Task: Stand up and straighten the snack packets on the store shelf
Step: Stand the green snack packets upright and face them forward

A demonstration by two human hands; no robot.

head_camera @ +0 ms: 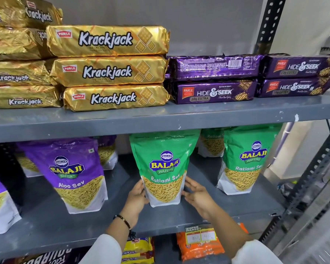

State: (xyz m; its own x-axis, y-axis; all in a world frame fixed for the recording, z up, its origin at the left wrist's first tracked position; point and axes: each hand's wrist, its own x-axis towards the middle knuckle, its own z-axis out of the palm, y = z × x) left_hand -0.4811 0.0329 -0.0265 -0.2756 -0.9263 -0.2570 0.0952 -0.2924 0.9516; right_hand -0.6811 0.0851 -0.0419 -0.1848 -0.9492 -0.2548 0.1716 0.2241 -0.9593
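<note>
Two bare hands are flanking a green Ratlami Sev packet (163,168) that is standing upright near the front edge of the grey middle shelf (51,225). The left hand (136,200) is pressing against the packet's lower left edge, its fingers curled loosely around the side, a dark bracelet (124,221) sitting at the wrist. The right hand (197,195) is sitting at the lower right edge with its fingers spread and extended; whether the fingertips are touching the packet or hovering just beside it cannot be told. Neither hand is closing fully around the pouch. To the left, a purple Aloo Sev packet (72,174) is standing, leaning slightly, well apart from the held one, and more purple pouches are showing behind it and at the far left. To the right, a second green Ratlami Sev pouch (245,159) is standing upright, with another one partly hidden behind. On the shelf above, gold Krackjack biscuit packs (109,67) are lying stacked flat, and purple Hide & Seek packs (215,91) are lying stacked just beside them. White sleeves (103,250) are showing at the bottom of the view.
</note>
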